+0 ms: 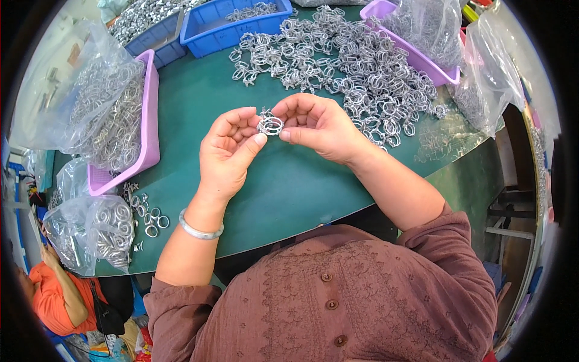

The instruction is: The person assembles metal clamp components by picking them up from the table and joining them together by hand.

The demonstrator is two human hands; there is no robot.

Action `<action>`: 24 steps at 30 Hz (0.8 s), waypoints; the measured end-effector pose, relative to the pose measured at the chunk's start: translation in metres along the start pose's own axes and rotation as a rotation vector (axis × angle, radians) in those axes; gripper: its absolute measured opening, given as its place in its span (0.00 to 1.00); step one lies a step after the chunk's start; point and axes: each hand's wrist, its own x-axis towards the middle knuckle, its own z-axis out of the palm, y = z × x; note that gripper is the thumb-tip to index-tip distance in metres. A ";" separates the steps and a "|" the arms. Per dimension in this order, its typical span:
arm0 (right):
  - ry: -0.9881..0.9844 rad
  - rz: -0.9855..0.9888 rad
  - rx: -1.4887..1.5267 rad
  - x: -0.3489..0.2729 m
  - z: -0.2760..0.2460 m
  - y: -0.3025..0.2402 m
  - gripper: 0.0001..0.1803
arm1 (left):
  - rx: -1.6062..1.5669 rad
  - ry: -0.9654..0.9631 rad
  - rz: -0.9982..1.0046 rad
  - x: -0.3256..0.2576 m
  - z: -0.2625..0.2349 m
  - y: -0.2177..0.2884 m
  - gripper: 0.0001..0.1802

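Observation:
Between both hands, above the green tabletop, is a silver metal ring with open, wire-like bands. My left hand pinches its left side with thumb and fingers. On the opposite side my right hand grips it the same way, thumb low and fingers curled above. Just beyond the right hand spreads a large heap of similar silver rings, reaching toward the table's right side. A pale bangle sits on my left wrist.
A purple basket with bagged metal pieces stands at left, near a plastic bag of spiral pieces and several loose rings. Blue bins line the back; another purple basket is back right. An orange-clothed person sits lower left.

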 end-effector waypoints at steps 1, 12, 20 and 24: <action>0.000 0.000 0.000 0.000 0.000 0.000 0.16 | 0.004 -0.004 0.004 0.000 0.000 0.000 0.19; 0.006 -0.013 0.004 0.000 -0.002 0.001 0.15 | 0.092 -0.030 0.044 -0.001 0.000 -0.001 0.21; -0.005 -0.040 0.021 0.000 -0.001 0.000 0.13 | 0.125 -0.030 0.049 -0.001 0.000 -0.001 0.21; -0.008 -0.050 0.015 -0.001 0.000 -0.001 0.13 | 0.102 -0.021 0.036 -0.001 0.001 0.000 0.22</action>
